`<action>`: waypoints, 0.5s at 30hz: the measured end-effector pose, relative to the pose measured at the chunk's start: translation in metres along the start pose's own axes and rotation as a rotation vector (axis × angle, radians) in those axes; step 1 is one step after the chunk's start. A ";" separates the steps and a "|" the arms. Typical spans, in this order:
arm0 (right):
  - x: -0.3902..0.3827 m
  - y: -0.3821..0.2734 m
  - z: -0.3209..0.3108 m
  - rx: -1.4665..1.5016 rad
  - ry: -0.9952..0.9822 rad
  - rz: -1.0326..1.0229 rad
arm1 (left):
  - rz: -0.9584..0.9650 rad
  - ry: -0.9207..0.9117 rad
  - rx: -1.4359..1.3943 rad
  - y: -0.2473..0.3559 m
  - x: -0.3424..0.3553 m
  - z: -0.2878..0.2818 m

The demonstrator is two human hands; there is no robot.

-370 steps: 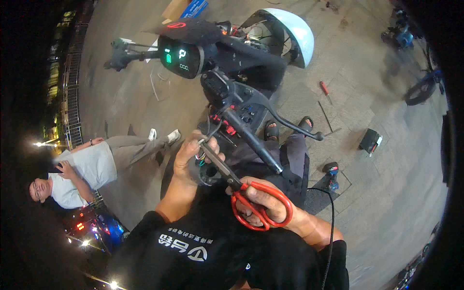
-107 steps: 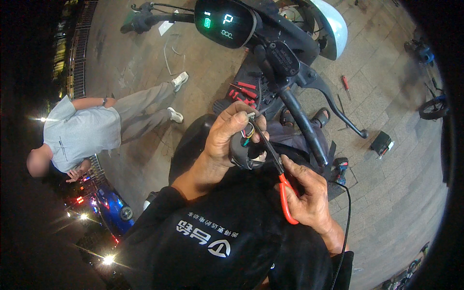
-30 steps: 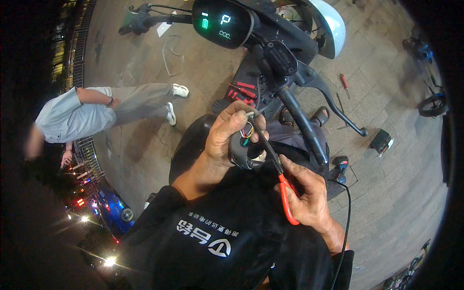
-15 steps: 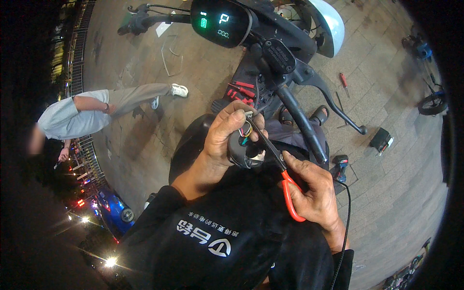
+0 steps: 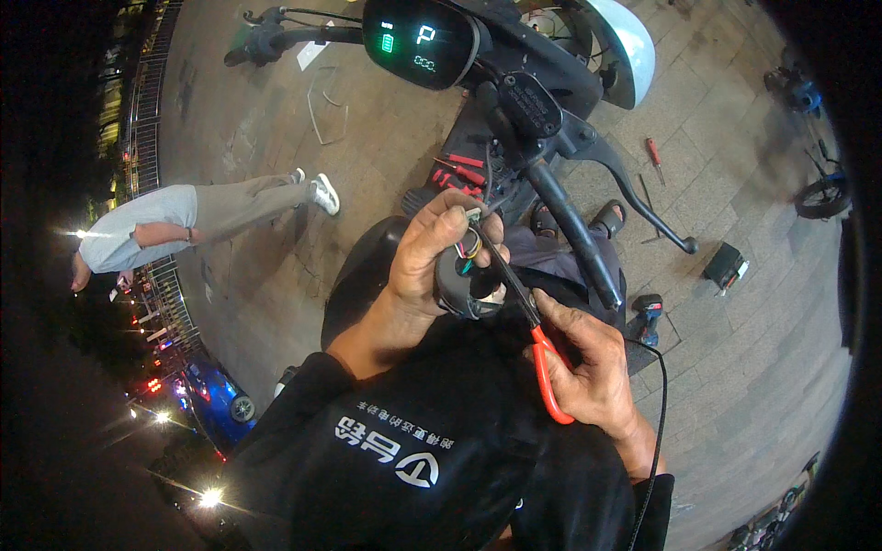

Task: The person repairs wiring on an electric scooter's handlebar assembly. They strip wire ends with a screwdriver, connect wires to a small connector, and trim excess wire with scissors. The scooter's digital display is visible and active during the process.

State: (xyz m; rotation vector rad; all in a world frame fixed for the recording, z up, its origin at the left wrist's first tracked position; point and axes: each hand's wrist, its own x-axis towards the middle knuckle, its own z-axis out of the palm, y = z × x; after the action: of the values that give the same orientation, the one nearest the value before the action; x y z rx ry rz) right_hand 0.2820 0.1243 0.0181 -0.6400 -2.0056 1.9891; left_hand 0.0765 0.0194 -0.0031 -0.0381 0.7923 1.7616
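My left hand (image 5: 413, 262) is closed round a black, curved handlebar switch housing (image 5: 448, 286). Thin coloured wires (image 5: 471, 246) run out of it to a small pale connector (image 5: 473, 215), pinched at my fingertips. In my right hand (image 5: 593, 358) are long-nose pliers (image 5: 545, 372) with red handles. Their dark jaws reach up and left to the connector and wires; what exactly the tips grip is too small to tell. Both hands are above my lap, below the bare black handlebar tube (image 5: 574, 234).
Above are the scooter's lit display (image 5: 418, 41) and brake lever (image 5: 634, 193). Red-handled tools (image 5: 464, 170) lie on the footboard. On the paving at right are a screwdriver (image 5: 653, 156), a black box (image 5: 725, 267) and a cordless drill (image 5: 647, 317). A person (image 5: 152, 220) walks at left.
The plier handles have come closer together, and my right hand has shifted slightly left. My left hand keeps its place. The person at left has stepped further left.
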 end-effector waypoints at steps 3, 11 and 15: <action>0.000 0.002 0.002 0.018 0.012 -0.027 | 0.005 -0.001 -0.033 -0.001 0.000 0.000; 0.000 0.001 0.005 0.002 0.032 -0.041 | -0.012 -0.036 -0.090 -0.002 0.002 0.000; 0.003 0.000 0.004 -0.007 0.041 -0.079 | -0.017 -0.052 -0.111 -0.002 0.002 -0.003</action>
State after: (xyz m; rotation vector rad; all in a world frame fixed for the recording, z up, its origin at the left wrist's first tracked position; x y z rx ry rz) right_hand 0.2778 0.1218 0.0175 -0.5884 -1.9830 1.9092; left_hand 0.0764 0.0201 -0.0072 -0.0728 0.6548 1.7820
